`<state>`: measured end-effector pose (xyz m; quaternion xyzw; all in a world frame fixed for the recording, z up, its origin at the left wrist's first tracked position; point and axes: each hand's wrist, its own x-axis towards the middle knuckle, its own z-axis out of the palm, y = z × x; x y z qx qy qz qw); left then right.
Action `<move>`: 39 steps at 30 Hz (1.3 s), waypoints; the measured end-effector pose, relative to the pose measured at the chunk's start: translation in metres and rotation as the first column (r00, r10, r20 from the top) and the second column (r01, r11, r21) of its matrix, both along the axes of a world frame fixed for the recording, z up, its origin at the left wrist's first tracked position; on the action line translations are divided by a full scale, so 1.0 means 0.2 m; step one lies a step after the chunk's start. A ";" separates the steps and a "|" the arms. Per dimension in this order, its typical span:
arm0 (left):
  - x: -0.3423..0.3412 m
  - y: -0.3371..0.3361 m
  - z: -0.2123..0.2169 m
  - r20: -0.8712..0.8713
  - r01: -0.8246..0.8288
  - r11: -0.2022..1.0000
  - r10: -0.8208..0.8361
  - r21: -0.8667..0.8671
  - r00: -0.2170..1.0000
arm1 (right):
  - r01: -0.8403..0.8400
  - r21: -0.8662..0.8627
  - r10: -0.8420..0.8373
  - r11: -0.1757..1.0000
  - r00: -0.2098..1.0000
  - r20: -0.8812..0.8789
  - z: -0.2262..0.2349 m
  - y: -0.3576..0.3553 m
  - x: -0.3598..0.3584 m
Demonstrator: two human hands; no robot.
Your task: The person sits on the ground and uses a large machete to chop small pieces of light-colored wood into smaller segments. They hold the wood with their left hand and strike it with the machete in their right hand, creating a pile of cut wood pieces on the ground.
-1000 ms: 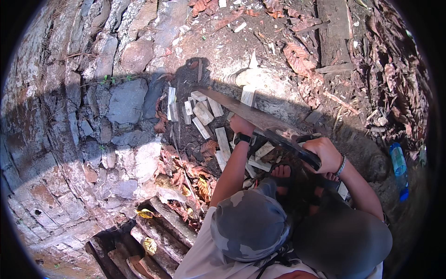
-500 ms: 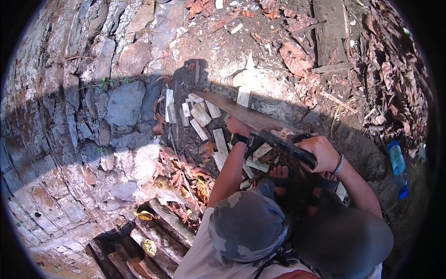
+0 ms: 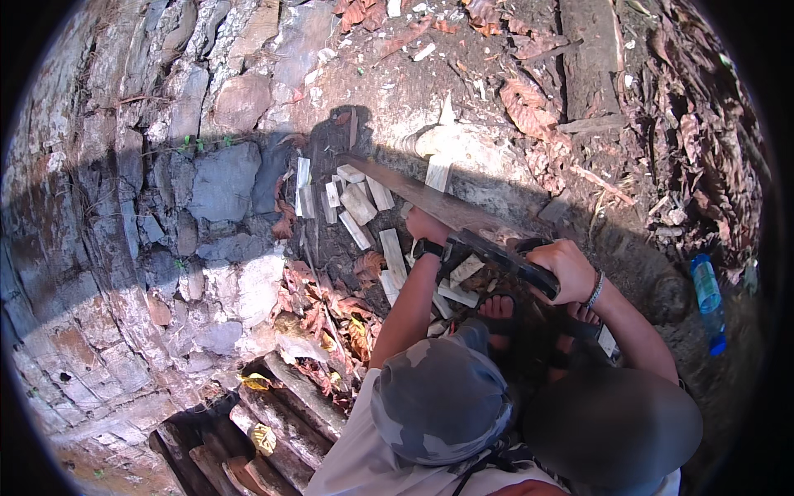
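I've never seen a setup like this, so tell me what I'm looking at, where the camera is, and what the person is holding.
There is no machine here, just a person's two bare hands. The view comes from a wide fisheye camera on their head, looking down, so straight edges bend and the rim is black.

The right hand grips the black handle of what looks like a handsaw with a long, tapered brown blade. The left hand is partly hidden by the blade, so I can't tell what its fingers hold.

On the bare brown earth lie pale, cut wood pieces and dry brown leaves. Grey stones fill the left side, and a blue-capped clear plastic bottle lies at far right.
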<state>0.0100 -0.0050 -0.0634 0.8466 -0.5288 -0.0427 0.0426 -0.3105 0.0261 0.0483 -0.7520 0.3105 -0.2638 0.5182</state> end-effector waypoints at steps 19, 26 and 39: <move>0.05 0.03 -0.03 0.010 0.036 0.997 -0.037 0.068 0.999 | 0.016 0.009 -0.016 1.000 1.000 0.015 0.00 0.03 -0.02; -0.05 -0.06 0.08 -0.068 -0.078 0.996 0.081 0.045 0.994 | 0.112 0.058 -0.099 0.992 0.977 -0.186 0.06 0.66 -0.78; 0.02 0.00 0.02 0.019 -0.015 0.999 0.014 0.047 1.000 | 0.010 -0.003 -0.011 1.000 0.997 -0.079 0.03 0.25 -0.33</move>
